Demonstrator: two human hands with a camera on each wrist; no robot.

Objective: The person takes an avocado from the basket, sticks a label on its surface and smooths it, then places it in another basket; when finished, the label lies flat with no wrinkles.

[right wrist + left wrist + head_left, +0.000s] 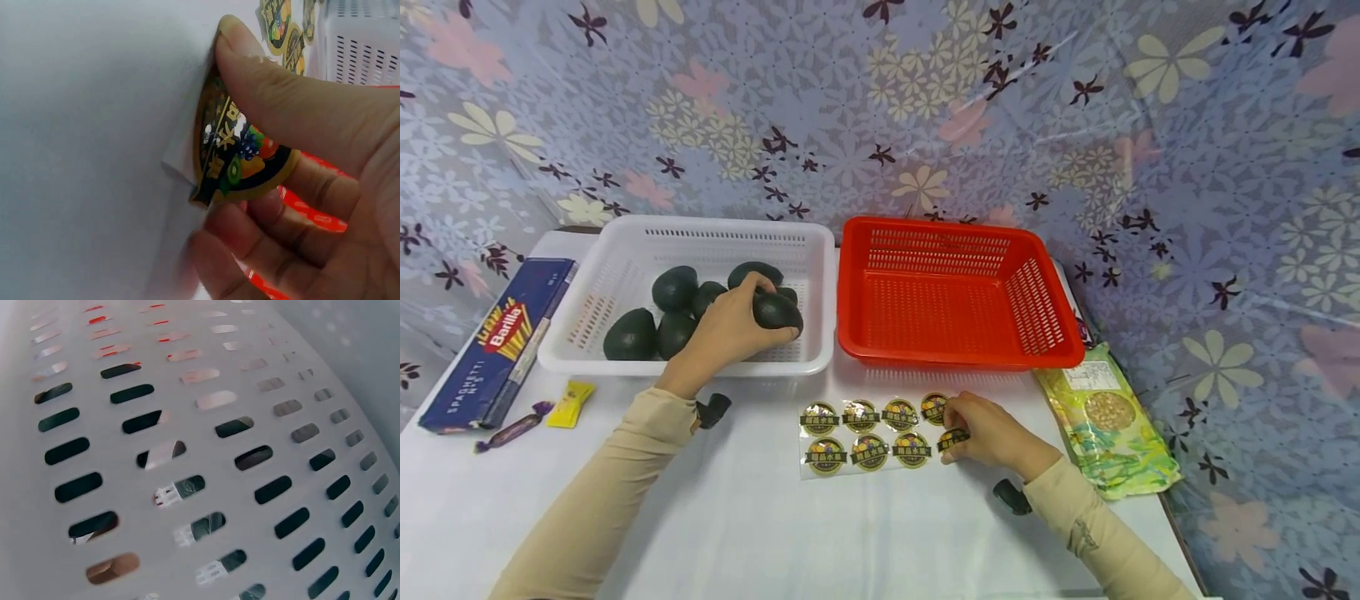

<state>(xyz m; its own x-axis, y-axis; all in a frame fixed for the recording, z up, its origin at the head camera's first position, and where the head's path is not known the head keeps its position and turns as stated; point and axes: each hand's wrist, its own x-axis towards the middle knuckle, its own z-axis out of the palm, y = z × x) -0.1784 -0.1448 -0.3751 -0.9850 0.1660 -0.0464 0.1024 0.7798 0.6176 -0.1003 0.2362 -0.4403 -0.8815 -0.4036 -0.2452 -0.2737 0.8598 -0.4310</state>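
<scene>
My left hand (730, 325) grips a dark green avocado (778, 312) over the white basket (692, 367), with fingers on its far side and the thumb at its near side. Several more avocados (630, 335) lie in that basket. Its slotted wall (25, 487) fills the left wrist view, dark green showing through, and hides the hand's grip there. At the right end of a clear sheet of round labels (846, 437), my right hand (988, 433) pinches one black-and-gold fruit sticker (240, 150). The thumb (250, 56) lies across the sticker's upper edge, the fingers behind it.
An empty-looking red basket (936, 321) stands right of the white one. Left of them lie a blue spaghetti box (501, 342), a yellow-wrapped candy (571, 404) and a purple-wrapped one (514, 428). A yellow-green food bag (1108, 425) lies at the table's right edge.
</scene>
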